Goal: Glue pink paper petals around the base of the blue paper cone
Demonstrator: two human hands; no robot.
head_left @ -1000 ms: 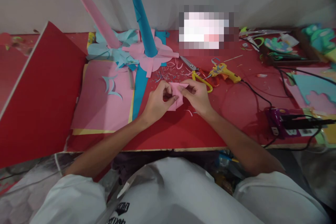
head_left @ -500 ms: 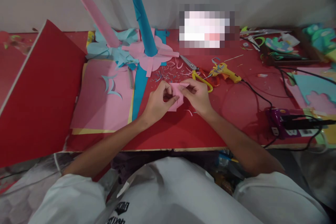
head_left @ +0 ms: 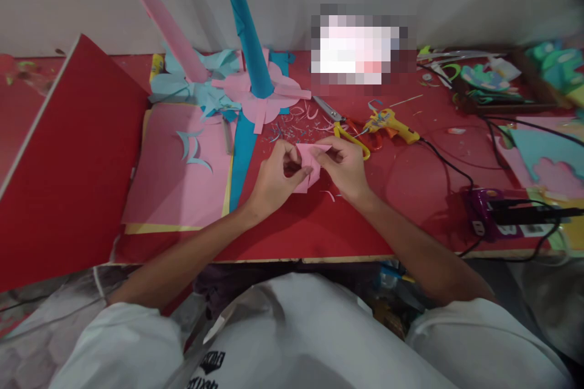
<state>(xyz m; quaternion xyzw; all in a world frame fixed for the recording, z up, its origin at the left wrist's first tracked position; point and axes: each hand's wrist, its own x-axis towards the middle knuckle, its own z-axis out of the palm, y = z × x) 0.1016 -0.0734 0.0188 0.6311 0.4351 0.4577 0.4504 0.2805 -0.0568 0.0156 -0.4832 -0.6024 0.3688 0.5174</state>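
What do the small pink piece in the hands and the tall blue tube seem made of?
Small pink piece: matte paper or thin foam, perhaps; thin, straight-edged, unshiny. Tall blue tube: probably rolled matte paper or card; an overlapping edge shows along its side.

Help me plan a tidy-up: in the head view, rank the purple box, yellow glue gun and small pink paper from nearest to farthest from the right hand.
1. Small pink paper: pinched between the left hand and right hand.
2. Yellow glue gun: just beyond the right hand, to its right.
3. Purple box: much farther right, near the table's front edge.
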